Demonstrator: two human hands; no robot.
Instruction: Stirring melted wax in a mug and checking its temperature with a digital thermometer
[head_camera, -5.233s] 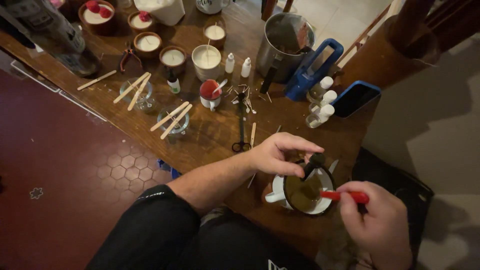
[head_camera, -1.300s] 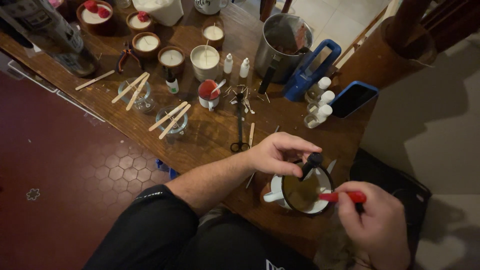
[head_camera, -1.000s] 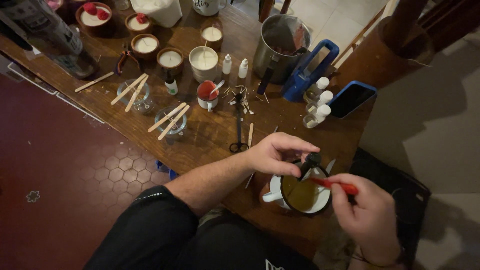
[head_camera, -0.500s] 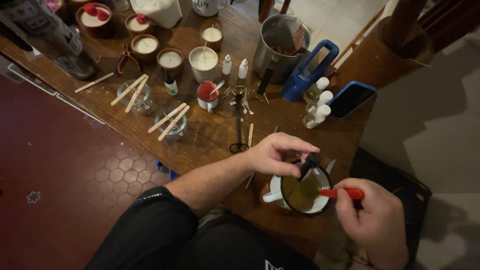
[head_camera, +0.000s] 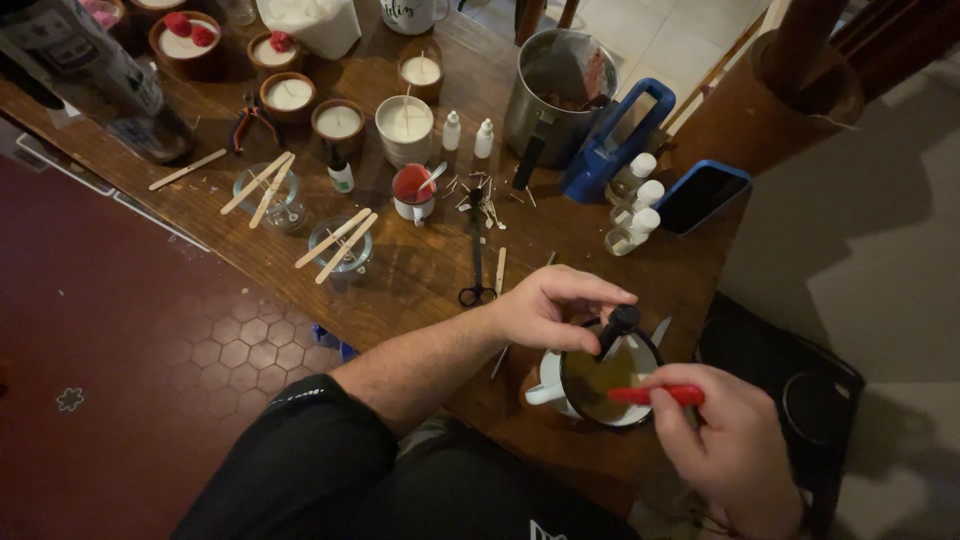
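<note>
Head view looks down on a wooden bench crowded with containers. A white mug near the front edge holds a dark amber liquid. Farther back stand a small white cup filled with red, a white jar and several brown bowls filled with pale wax, and two glass jars with wooden sticks laid across their rims. A metal pitcher with a blue handle stands at the back, with small white-capped bottles just beside it.

The left hand pinches a black dropper by its bulb, the tip pointing down into the mug. The right hand grips a red-handled stirrer whose end lies over the liquid. The mug sits between the two hands, its handle pointing toward the person. Black scissors lie just behind the left hand.
</note>
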